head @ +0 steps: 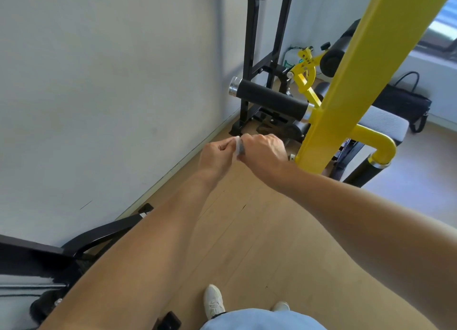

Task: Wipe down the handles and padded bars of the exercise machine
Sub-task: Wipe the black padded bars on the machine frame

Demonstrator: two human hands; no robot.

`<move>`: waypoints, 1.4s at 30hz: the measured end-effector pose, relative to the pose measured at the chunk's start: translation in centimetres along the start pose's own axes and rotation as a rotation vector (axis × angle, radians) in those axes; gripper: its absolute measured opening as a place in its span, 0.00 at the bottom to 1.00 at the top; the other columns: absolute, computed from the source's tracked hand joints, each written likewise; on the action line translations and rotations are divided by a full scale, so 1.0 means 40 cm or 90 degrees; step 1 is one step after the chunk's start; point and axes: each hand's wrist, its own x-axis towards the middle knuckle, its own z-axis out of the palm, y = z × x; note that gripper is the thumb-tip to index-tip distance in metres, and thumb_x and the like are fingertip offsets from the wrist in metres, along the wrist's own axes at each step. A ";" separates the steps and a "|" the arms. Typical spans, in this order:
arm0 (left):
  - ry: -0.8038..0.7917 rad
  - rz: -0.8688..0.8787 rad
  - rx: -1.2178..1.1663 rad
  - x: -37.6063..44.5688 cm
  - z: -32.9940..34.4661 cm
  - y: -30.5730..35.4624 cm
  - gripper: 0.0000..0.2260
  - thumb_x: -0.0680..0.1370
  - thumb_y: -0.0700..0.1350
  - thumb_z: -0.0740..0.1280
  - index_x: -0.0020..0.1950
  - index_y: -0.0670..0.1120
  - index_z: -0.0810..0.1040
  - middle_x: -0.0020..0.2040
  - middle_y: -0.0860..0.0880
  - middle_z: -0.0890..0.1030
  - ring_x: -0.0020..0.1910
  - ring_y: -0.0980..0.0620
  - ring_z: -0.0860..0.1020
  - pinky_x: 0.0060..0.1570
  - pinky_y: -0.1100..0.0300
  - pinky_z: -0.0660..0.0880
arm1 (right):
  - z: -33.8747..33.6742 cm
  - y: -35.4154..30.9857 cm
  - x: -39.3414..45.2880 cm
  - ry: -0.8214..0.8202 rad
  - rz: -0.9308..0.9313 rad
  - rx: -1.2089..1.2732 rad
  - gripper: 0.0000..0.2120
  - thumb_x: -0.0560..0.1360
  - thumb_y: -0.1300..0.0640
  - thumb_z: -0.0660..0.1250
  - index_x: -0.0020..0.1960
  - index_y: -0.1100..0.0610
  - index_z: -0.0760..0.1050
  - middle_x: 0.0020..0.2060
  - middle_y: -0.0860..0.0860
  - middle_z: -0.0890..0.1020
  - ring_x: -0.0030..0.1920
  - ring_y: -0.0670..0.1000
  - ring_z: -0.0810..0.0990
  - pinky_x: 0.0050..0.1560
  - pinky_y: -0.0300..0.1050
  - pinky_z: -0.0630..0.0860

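Black foam padded bar [270, 97], chrome-capped, mounted on yellow frame [346, 77]; sits above and beyond both hands. Left hand [216, 156] and right hand [263, 150] pinch white wipe [238, 146] between them.

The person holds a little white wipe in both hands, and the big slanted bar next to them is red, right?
Not quite: the slanted bar is yellow, not red, as the head view shows. The rest holds: both hands, left and right, hold the little white wipe.

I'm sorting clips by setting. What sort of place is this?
Probably a home gym or small workout room: a yellow machine frame with a black padded handle, a grey bench pad, and a wood-look floor against a plain wall.
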 end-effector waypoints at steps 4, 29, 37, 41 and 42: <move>-0.006 -0.006 -0.028 0.006 -0.005 -0.001 0.17 0.82 0.56 0.65 0.66 0.51 0.82 0.59 0.51 0.83 0.56 0.55 0.76 0.50 0.66 0.72 | -0.018 0.025 -0.026 -0.060 0.024 -0.130 0.10 0.80 0.54 0.66 0.59 0.58 0.74 0.41 0.52 0.78 0.43 0.52 0.77 0.58 0.48 0.70; 0.001 -0.007 -0.018 0.013 -0.016 0.020 0.15 0.83 0.52 0.64 0.66 0.49 0.81 0.65 0.51 0.82 0.62 0.54 0.77 0.52 0.67 0.72 | 0.024 0.011 -0.084 0.018 -0.102 -0.093 0.27 0.84 0.48 0.51 0.80 0.59 0.56 0.78 0.57 0.60 0.79 0.57 0.56 0.78 0.55 0.47; -0.004 -0.022 -0.035 0.018 -0.013 0.014 0.16 0.82 0.55 0.65 0.67 0.51 0.81 0.65 0.52 0.81 0.64 0.52 0.76 0.56 0.61 0.73 | -0.003 0.045 -0.037 0.055 -0.042 -0.097 0.07 0.79 0.52 0.69 0.56 0.53 0.78 0.41 0.50 0.82 0.41 0.52 0.83 0.42 0.44 0.81; -0.009 -0.009 -0.030 0.018 -0.017 0.007 0.15 0.83 0.54 0.64 0.65 0.52 0.82 0.61 0.51 0.84 0.60 0.50 0.80 0.58 0.57 0.80 | 0.040 0.019 0.002 0.076 -0.054 0.018 0.08 0.79 0.52 0.69 0.56 0.54 0.79 0.44 0.49 0.83 0.45 0.51 0.84 0.47 0.45 0.82; -0.009 -0.003 -0.027 0.018 -0.018 0.006 0.15 0.83 0.54 0.64 0.65 0.51 0.82 0.61 0.51 0.84 0.60 0.50 0.80 0.58 0.57 0.79 | 0.029 0.010 0.000 0.071 -0.043 0.017 0.08 0.79 0.52 0.69 0.56 0.54 0.79 0.44 0.49 0.83 0.45 0.51 0.84 0.47 0.44 0.82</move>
